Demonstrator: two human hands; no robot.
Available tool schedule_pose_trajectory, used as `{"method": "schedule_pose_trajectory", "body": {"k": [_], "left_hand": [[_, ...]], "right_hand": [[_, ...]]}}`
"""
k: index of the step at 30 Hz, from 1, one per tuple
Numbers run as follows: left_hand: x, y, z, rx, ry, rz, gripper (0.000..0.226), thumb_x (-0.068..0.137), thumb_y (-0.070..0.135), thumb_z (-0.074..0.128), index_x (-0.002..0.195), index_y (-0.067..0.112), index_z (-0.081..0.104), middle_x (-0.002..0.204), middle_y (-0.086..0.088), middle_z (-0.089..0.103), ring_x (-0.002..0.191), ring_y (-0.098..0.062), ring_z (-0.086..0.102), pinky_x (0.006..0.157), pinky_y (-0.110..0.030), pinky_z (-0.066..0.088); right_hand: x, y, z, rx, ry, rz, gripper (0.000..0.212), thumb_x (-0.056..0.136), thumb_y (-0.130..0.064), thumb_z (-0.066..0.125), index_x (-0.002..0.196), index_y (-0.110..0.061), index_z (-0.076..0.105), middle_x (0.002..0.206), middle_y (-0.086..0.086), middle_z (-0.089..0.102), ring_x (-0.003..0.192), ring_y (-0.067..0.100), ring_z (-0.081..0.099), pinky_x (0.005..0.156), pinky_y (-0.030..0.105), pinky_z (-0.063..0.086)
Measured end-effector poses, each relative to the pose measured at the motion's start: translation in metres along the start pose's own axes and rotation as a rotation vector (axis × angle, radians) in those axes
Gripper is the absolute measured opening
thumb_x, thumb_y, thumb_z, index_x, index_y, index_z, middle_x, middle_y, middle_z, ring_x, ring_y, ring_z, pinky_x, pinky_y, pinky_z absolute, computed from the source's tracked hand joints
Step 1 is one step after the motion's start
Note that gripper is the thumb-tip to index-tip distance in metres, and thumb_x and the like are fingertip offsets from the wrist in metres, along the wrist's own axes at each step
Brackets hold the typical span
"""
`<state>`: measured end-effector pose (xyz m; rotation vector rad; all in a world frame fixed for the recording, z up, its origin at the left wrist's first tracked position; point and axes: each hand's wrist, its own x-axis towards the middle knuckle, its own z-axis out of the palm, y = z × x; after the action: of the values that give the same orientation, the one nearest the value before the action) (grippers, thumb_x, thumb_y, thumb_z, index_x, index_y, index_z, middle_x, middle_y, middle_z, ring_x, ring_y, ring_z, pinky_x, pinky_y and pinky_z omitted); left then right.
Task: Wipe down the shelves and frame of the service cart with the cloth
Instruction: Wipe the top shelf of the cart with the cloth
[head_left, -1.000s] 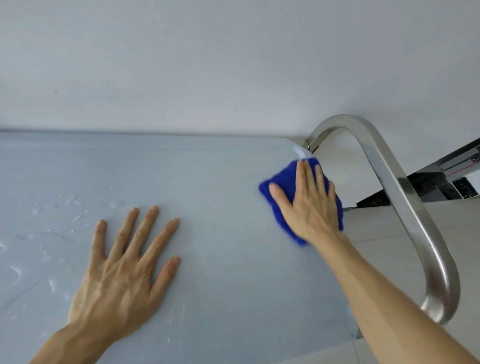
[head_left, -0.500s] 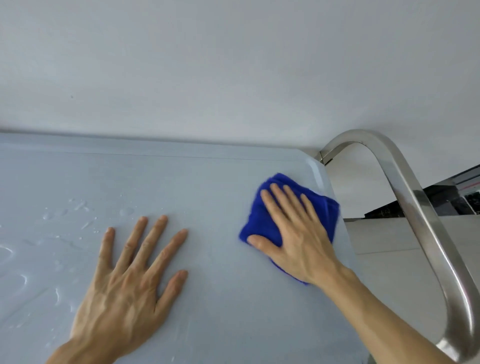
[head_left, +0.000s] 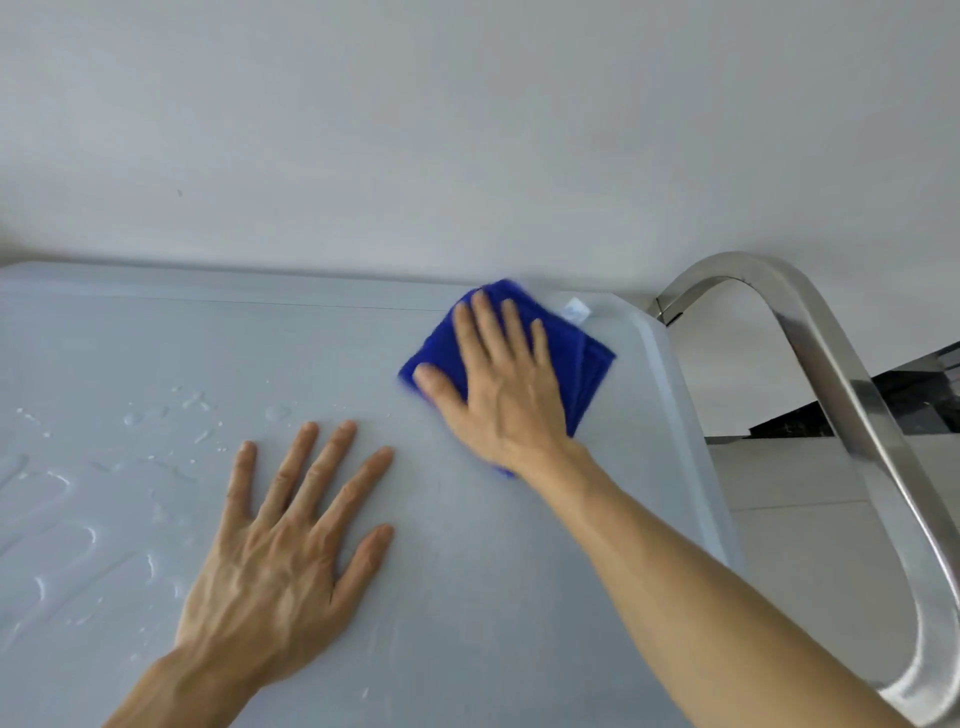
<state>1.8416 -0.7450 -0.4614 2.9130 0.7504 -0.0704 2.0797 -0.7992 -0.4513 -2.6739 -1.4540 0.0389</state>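
Observation:
The cart's grey top shelf (head_left: 467, 597) fills the lower left of the head view. A folded blue cloth (head_left: 582, 364) lies near the shelf's far right corner, a white tag at its far edge. My right hand (head_left: 504, 384) lies flat on the cloth and presses it onto the shelf, fingers pointing away from me. My left hand (head_left: 280, 551) rests palm down on the bare shelf, fingers spread, holding nothing. Water drops and streaks (head_left: 78, 499) cover the left part of the shelf. The cart's curved steel handle (head_left: 852, 405) rises at the right end.
A white wall (head_left: 467, 130) stands right behind the shelf's far edge. Pale floor tiles (head_left: 810, 545) show to the right beyond the handle, with a dark fixture (head_left: 914, 395) further back.
My right hand has slid the cloth from the right edge toward me and left, then away toward the far edge. The left hand has stayed flat on the shelf.

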Motion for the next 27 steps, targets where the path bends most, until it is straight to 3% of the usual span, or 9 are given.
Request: {"method": "schedule_pose_trajectory", "body": {"k": [2,5,8,11,16,20,23,27], "left_hand": [[0.0,-0.001,0.0,0.0,-0.004,-0.003,0.064,0.097,0.058,0.028,0.156,0.032,0.03,0.164,-0.001,0.026,0.152,-0.027,0.022,0.118,-0.063,0.019],[0.0,-0.001,0.001,0.003,-0.009,-0.005,0.064,0.098,0.058,0.028,0.156,0.032,0.029,0.165,-0.001,0.024,0.153,-0.026,0.02,0.118,-0.063,0.018],[0.001,-0.001,0.002,0.004,-0.011,-0.003,0.063,0.099,0.059,0.025,0.157,0.033,0.027,0.166,0.0,0.022,0.153,-0.025,0.018,0.119,-0.063,0.017],[0.0,-0.001,0.003,0.001,-0.011,-0.004,0.063,0.099,0.059,0.025,0.157,0.034,0.027,0.166,0.0,0.021,0.154,-0.024,0.017,0.119,-0.062,0.017],[0.0,-0.001,0.003,0.006,-0.014,-0.008,0.063,0.099,0.059,0.027,0.158,0.036,0.022,0.167,0.002,0.018,0.154,-0.022,0.013,0.12,-0.061,0.016],[-0.001,-0.001,0.002,-0.001,-0.017,-0.025,0.062,0.1,0.059,0.026,0.158,0.038,0.019,0.167,0.004,0.015,0.155,-0.02,0.01,0.121,-0.059,0.013],[0.0,-0.001,0.002,-0.022,-0.019,-0.026,0.062,0.099,0.059,0.025,0.158,0.038,0.019,0.167,0.004,0.017,0.155,-0.021,0.011,0.121,-0.059,0.012],[-0.002,-0.002,0.004,-0.057,-0.009,-0.023,0.061,0.1,0.06,0.019,0.158,0.039,0.019,0.167,0.004,0.017,0.154,-0.021,0.011,0.122,-0.058,0.01]], "right_hand": [[-0.036,0.004,-0.003,-0.007,-0.02,-0.163,0.08,0.095,-0.069,0.027,0.156,-0.018,0.031,0.166,0.002,0.021,0.153,0.028,0.018,0.122,0.053,0.015],[-0.093,0.039,-0.005,-0.013,-0.037,-0.178,0.076,0.096,-0.072,0.027,0.154,-0.023,0.036,0.164,-0.002,0.027,0.152,0.024,0.024,0.121,0.052,0.022],[-0.114,0.08,-0.014,-0.061,-0.048,0.013,0.081,0.095,-0.074,0.02,0.155,-0.022,0.035,0.163,0.001,0.03,0.15,0.026,0.029,0.12,0.052,0.024],[-0.077,0.1,-0.019,-0.103,-0.055,0.229,0.087,0.092,-0.074,0.012,0.157,-0.018,0.026,0.165,0.007,0.024,0.152,0.029,0.022,0.122,0.053,0.017],[0.016,0.067,-0.007,0.013,-0.041,0.455,0.086,0.095,-0.07,0.017,0.159,-0.013,0.012,0.168,0.009,0.008,0.153,0.035,0.007,0.122,0.058,0.008],[0.012,0.015,0.0,0.028,-0.03,0.178,0.082,0.097,-0.068,0.022,0.159,-0.016,0.015,0.168,0.005,0.008,0.154,0.033,0.006,0.123,0.055,0.005],[-0.04,-0.003,-0.003,0.02,-0.024,-0.058,0.079,0.096,-0.069,0.025,0.158,-0.019,0.026,0.167,0.001,0.018,0.154,0.029,0.014,0.123,0.054,0.012],[-0.14,0.008,-0.005,0.015,-0.063,-0.162,0.074,0.098,-0.069,0.03,0.156,-0.022,0.032,0.165,-0.003,0.022,0.154,0.023,0.018,0.121,0.054,0.02]]}}
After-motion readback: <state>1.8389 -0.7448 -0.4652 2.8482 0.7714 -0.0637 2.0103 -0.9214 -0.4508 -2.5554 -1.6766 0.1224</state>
